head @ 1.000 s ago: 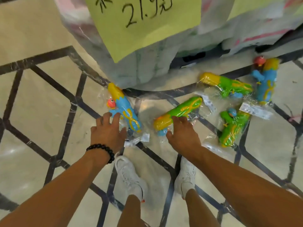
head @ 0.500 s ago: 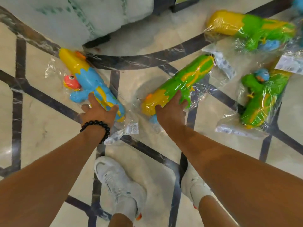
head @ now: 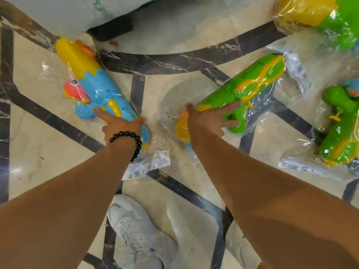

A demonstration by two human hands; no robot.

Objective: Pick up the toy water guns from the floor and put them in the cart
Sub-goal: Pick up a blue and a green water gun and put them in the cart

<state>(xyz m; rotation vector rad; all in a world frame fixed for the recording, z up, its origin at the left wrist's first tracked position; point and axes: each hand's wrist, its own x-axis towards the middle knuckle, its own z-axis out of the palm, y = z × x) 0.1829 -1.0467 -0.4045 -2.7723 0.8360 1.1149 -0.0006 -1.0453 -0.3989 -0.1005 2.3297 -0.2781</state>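
The floor [head: 174, 37] is pale polished marble crossed by dark veined bands that form a curved line and angled shapes. At the far edge of the view, a bulky object wrapped in pale plastic [head: 58, 14] stands on it, with a dark base showing beneath. Near the bottom edge, the person's white shoes [head: 136, 233] stand on the floor.

Four toy water guns lie on the floor, each in a clear plastic bag with a printed label. The blue water gun [head: 97, 88] lies toward the left, its long axis diagonal: the yellow end points to the far left, toward the wrapped object, and the other end points near and to the right. A red-orange knob sits on its left side. The left hand [head: 121, 126], with a black bead bracelet [head: 129, 141] at the wrist, is closed around the near end of this gun.

The green water gun [head: 244, 88] lies in the middle, also diagonal, its green end pointing far right and its yellow end near left. The right hand [head: 209, 119] grips it by the yellow end, fingers spread over the body by the handle.

A third gun [head: 330, 18], yellow and green, lies at the far right corner of the view, partly cut off. A fourth gun [head: 342, 133], green, lies at the right edge, just beside the middle one's bag.
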